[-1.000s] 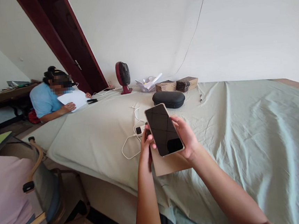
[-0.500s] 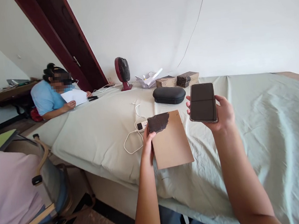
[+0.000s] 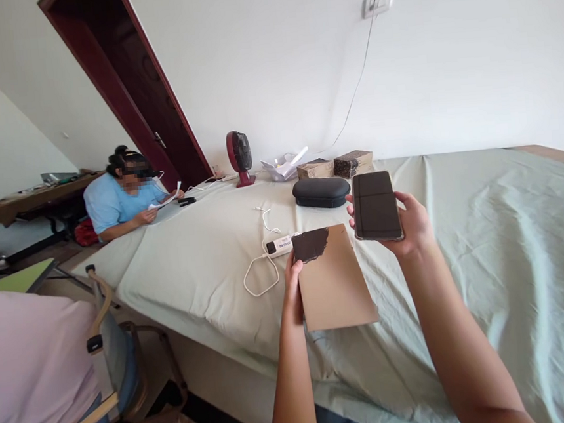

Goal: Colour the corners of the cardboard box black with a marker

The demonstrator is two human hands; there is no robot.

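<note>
My left hand (image 3: pixel 293 281) is closed on the left edge of a flat brown cardboard piece (image 3: pixel 338 292), its thumb on the near face. A dark brown patch with a ragged edge covers the cardboard's upper left corner. Higher and to the right, my right hand (image 3: pixel 415 223) grips a smartphone (image 3: pixel 376 207) from behind, screen towards me and dark. The phone is in a clear-edged case. Just beyond the cardboard, a white device with a dark end (image 3: pixel 279 245) and a white cable (image 3: pixel 247 282) lie on the pale green tablecloth (image 3: pixel 192 259).
A black hard case (image 3: pixel 320 193) lies behind the cardboard. Farther back are two patterned boxes (image 3: pixel 354 163), a clear plastic tray (image 3: pixel 283 169) and a red fan (image 3: pixel 240 156). At the far left a person (image 3: pixel 108 203) holds paper; someone in pink (image 3: pixel 33 365) sits nearer.
My view has shifted, bringing a wall socket into sight. Both hands keep their hold on the cardboard and the phone, which appear slightly closer together. The far person's paper has tilted down flatter.
</note>
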